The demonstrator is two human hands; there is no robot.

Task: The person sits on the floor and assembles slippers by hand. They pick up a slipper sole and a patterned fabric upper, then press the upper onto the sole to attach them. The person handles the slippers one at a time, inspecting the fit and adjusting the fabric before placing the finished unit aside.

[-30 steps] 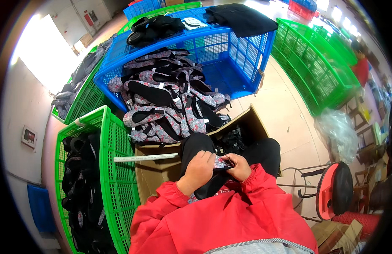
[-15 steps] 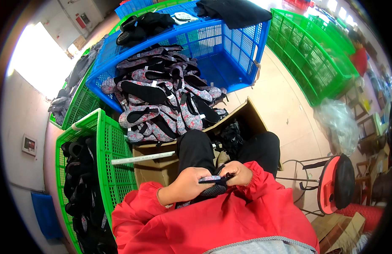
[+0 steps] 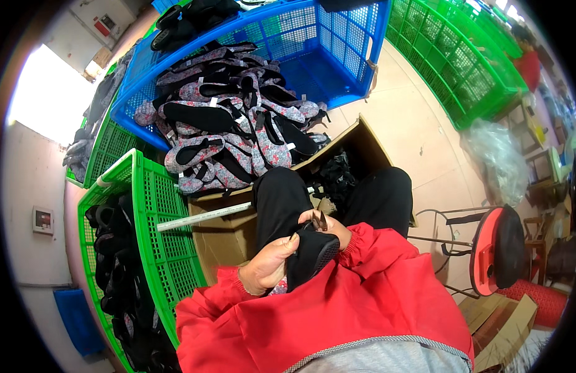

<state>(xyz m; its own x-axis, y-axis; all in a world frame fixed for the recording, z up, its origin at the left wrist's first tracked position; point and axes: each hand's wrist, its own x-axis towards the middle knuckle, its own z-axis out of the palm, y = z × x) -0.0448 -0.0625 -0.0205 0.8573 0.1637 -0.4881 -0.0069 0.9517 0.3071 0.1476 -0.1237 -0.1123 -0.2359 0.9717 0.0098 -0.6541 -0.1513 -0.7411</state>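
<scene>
We held a black shoe (image 3: 309,258) over our lap, sole up, left hand (image 3: 268,268) clamped around its side to steady it. Our right hand (image 3: 328,225) pinched small snips (image 3: 319,220) at its end, close to the box (image 3: 356,146).

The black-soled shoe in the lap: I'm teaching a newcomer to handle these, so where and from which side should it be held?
Grip the shoe around its middle from the left, as the left hand does: sole up, narrow waist, leaving the far end free for the right hand.
</scene>
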